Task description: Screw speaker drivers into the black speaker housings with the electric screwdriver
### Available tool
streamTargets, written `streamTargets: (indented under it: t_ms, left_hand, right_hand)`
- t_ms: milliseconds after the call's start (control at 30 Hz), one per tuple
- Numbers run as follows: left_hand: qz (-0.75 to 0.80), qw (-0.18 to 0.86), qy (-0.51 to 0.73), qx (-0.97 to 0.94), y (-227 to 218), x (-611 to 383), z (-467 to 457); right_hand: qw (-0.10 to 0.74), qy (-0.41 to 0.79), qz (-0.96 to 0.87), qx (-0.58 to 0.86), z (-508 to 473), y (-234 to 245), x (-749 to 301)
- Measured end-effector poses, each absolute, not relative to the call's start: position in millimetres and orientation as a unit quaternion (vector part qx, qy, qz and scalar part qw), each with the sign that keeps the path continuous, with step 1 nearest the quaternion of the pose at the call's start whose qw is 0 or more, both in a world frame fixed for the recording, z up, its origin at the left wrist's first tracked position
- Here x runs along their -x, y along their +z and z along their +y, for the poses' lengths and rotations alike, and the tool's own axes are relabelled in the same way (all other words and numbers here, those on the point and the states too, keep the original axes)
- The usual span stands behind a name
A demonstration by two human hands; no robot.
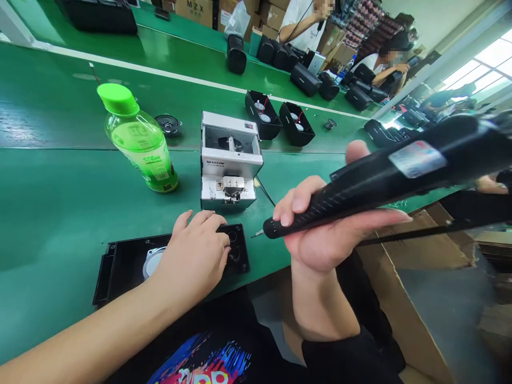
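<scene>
My right hand [324, 234] is wrapped round a black electric screwdriver [380, 170], held above the bench edge. The slim metal bit [257, 233] points left and stays a little apart from the black speaker panel [124, 266]. That panel lies on the green bench, with a round speaker driver [152, 262] set in it, partly behind my wrist. My left hand [198, 248] grips the panel from above near its right end, fingers bent over it; the thumb and what lies under the palm are hidden.
A white WEIXIN screw feeder [230, 165] stands just beyond the panel. Left of it is a green-capped bottle [140, 141], with a loose speaker driver [168, 125] behind. Two open black housings [263, 120] sit farther back. A cardboard box [412, 309] is below right; people work across the bench.
</scene>
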State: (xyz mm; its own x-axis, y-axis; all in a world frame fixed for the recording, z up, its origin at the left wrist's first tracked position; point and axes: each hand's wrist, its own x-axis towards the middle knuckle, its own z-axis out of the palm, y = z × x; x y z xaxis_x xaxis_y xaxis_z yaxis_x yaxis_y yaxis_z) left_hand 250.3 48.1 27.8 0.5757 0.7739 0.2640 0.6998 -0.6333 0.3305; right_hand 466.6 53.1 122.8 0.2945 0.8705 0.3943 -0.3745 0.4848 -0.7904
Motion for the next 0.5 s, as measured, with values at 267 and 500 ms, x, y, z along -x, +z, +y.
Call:
streamTargets:
  t_ms: [267, 500]
  left_hand:
    - [0.395, 0.114, 0.328, -0.85, 40.0, -216.0, 20.4]
    - [0.404, 0.12, 0.346, -0.838, 41.3, -210.3, -4.5]
  right_hand:
    - [0.679, 0.535, -0.428, 0.264, 27.3, 140.5, -485.0]
    - [0.65, 0.564, -0.436, 0.263, 20.1, 151.4, -464.5]
